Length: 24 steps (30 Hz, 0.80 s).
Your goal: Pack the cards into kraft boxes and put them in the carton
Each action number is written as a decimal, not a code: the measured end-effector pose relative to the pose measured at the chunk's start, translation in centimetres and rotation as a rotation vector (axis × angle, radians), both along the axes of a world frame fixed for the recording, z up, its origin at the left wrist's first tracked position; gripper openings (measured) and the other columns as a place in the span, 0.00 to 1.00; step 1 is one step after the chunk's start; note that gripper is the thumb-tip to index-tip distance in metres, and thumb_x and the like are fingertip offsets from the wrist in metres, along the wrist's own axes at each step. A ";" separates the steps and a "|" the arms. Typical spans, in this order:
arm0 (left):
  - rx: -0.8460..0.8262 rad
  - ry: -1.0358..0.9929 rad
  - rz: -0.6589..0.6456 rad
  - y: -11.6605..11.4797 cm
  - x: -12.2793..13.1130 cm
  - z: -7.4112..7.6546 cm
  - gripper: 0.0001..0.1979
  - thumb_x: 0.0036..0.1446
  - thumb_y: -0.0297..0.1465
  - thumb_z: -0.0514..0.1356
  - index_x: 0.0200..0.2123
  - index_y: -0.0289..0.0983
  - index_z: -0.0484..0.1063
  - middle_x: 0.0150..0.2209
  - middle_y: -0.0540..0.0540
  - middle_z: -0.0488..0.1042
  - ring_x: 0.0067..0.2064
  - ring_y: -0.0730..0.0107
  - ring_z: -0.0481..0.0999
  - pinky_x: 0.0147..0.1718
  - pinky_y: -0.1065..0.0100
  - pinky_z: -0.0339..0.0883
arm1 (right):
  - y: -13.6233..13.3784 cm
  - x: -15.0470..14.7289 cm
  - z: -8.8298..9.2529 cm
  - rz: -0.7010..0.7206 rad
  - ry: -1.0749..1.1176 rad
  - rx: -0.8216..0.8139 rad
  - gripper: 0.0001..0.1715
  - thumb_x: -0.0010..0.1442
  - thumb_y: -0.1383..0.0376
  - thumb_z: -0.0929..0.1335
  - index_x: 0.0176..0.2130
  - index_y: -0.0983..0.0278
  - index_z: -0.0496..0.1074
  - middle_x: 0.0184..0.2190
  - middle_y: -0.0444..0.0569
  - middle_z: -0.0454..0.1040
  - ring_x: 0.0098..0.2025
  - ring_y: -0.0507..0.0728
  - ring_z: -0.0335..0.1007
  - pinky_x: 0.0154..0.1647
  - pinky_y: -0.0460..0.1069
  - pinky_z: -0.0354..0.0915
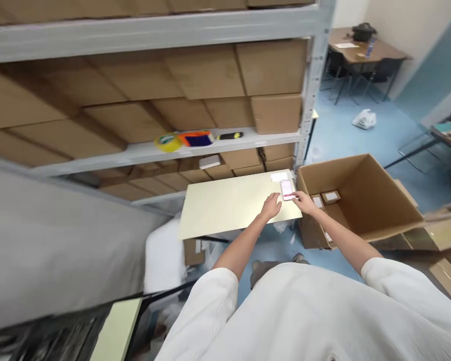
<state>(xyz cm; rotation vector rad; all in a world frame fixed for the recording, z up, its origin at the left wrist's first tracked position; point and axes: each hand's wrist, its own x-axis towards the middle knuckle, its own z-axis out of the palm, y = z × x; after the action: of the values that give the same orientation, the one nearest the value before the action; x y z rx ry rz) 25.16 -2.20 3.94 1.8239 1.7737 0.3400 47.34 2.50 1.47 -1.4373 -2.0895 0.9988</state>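
Note:
A smartphone (286, 188) with a lit, mostly white screen lies near the right end of a pale cream tabletop (225, 203). My right hand (304, 202) reaches in from the right, a finger stretched over the phone's lower edge and the other fingers loosely bent. Just left of the phone, my left hand (271, 206) is low over the board with its fingers extended, thumb apart, holding nothing. A white paper label (279, 177) lies at the board's far edge, beyond the phone.
A large open carton (355, 200) stands on the right, with small labelled boxes (330, 196) inside. Ahead, a metal rack (146, 41) is stacked with cardboard boxes. Yellow tape (168, 142) and a black-and-yellow cutter (230, 136) lie on its shelf. White bag (364, 119) on the floor.

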 end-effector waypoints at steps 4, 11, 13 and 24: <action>0.027 -0.011 0.194 -5.2 -8.5 0.9 0.27 0.72 0.29 0.57 0.72 0.43 0.67 0.73 0.40 0.69 0.74 0.55 0.67 0.74 0.54 0.61 | -0.9 -9.9 0.9 0.200 -0.019 0.027 0.20 0.71 0.65 0.67 0.58 0.60 0.78 0.60 0.56 0.80 0.57 0.62 0.80 0.65 0.59 0.72; 0.068 0.005 0.431 -16.8 -23.3 1.3 0.26 0.72 0.28 0.56 0.71 0.41 0.67 0.73 0.39 0.68 0.74 0.56 0.66 0.74 0.55 0.60 | -7.6 -28.4 2.0 0.470 0.040 0.049 0.20 0.72 0.63 0.67 0.60 0.58 0.78 0.60 0.55 0.79 0.57 0.61 0.79 0.65 0.59 0.72; 0.081 0.017 0.485 -20.2 -27.0 1.3 0.26 0.72 0.28 0.57 0.71 0.41 0.67 0.73 0.39 0.69 0.74 0.56 0.66 0.74 0.54 0.60 | -10.0 -33.0 2.0 0.527 0.056 0.047 0.20 0.72 0.63 0.67 0.59 0.58 0.78 0.60 0.55 0.79 0.57 0.61 0.79 0.64 0.59 0.73; 0.317 -0.042 0.932 -37.4 -40.3 -1.3 0.25 0.68 0.27 0.59 0.66 0.40 0.72 0.67 0.37 0.74 0.70 0.52 0.72 0.72 0.49 0.64 | -21.3 -53.6 -0.4 1.001 0.202 0.060 0.17 0.68 0.62 0.69 0.55 0.59 0.80 0.55 0.54 0.82 0.53 0.62 0.80 0.60 0.60 0.75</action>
<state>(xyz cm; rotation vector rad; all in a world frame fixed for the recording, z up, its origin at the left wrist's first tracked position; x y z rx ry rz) -15.11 -39.62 2.61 1.0163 2.5491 1.0430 -6.27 -18.82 1.08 -0.1481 -2.6427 1.3038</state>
